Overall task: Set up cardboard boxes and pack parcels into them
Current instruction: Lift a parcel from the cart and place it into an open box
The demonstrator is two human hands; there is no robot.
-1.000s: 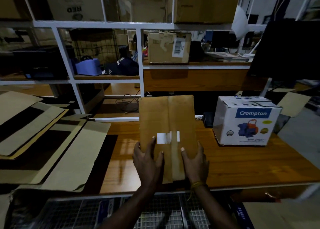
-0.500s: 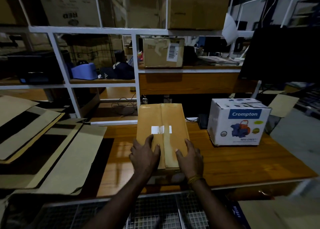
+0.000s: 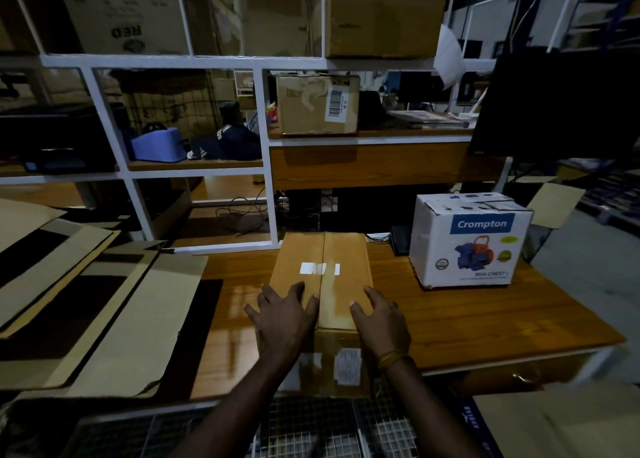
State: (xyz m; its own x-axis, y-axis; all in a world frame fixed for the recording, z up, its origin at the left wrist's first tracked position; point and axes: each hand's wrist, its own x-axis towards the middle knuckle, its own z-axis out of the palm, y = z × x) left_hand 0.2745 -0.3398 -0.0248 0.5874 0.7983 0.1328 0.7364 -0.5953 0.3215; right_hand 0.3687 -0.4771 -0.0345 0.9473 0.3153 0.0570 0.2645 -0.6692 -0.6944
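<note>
At centre frame, the cardboard box [image 3: 320, 277] sits closed on the bench [image 3: 485, 319]; left hand [image 3: 285, 314] and right hand [image 3: 379, 317] press spread fingers on its 2 flaps. Sealing the seam likely follows.

A dim storeroom holds a glossy wooden table [image 3: 485, 322] backed by a white metal shelving frame [image 3: 266, 146] with wooden shelves, a wire-mesh cage [image 3: 311, 430] in front below, and grey floor [image 3: 585, 267] at right.
</note>
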